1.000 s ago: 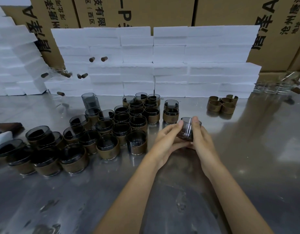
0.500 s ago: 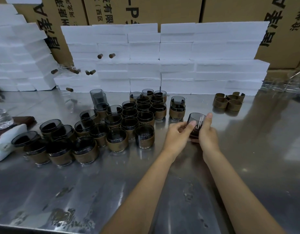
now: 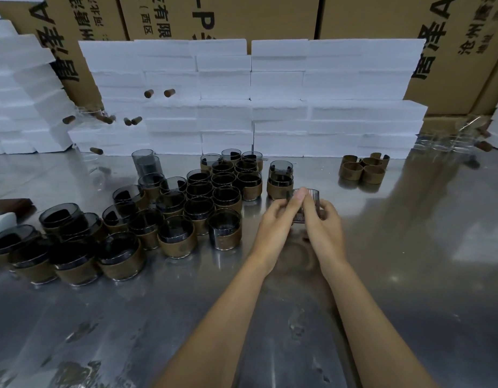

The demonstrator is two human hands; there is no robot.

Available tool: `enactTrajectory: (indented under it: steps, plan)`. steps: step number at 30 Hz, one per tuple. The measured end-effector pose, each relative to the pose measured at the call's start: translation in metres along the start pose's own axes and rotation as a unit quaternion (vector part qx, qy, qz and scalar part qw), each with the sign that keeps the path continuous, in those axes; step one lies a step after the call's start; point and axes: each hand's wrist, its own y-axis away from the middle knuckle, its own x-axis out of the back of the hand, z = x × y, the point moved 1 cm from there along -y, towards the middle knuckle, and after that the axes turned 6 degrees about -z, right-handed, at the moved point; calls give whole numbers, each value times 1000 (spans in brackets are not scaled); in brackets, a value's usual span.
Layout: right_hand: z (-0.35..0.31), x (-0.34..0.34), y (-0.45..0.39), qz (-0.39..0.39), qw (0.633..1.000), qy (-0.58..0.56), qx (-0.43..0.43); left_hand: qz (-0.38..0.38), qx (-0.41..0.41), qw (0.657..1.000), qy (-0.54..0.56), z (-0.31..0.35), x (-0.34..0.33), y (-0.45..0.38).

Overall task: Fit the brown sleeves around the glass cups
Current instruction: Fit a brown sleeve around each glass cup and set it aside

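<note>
two bare forearms enter from the bottom edge and meet just right of centre frame over the steel table (image 3: 410, 275). left hand (image 3: 275, 225) and right hand (image 3: 324, 226) both curl their fingers round one smoky glass cup (image 3: 312, 201), held between them above the tabletop; fingertips of the two hands touch at the cup's near rim. cup looks bare of a sleeve, though the hands cover most of it.

left of the hands, lower left to centre: a large cluster of sleeved cups (image 3: 175, 236), dark glass with brown bands round the lower half, standing upright and packed close. just behind the hands, a two-high stack of sleeved cups (image 3: 280, 180). behind the cluster, a stack of unsleeved glass cups (image 3: 145, 163).

upper right of centre: a small group of loose brown sleeves (image 3: 364, 168), open rings standing on the table, well apart from the hands.

far edge: wall of white foam blocks (image 3: 270, 107), cardboard cartons (image 3: 242, 15) behind it.
</note>
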Motion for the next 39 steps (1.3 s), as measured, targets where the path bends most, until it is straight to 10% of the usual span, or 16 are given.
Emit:
enactTrajectory:
  steps: [5,22,39]
  plan:
    - [-4,4,4,-36,999,22,-10,-73,-17,997,-17,7,1,4]
    - [0,5,0,-6,999,-35,36,118,-56,991,-30,-4,5,0]
    - [0,2,3,-41,998,36,33,34,-43,997,-58,5,-2,4]
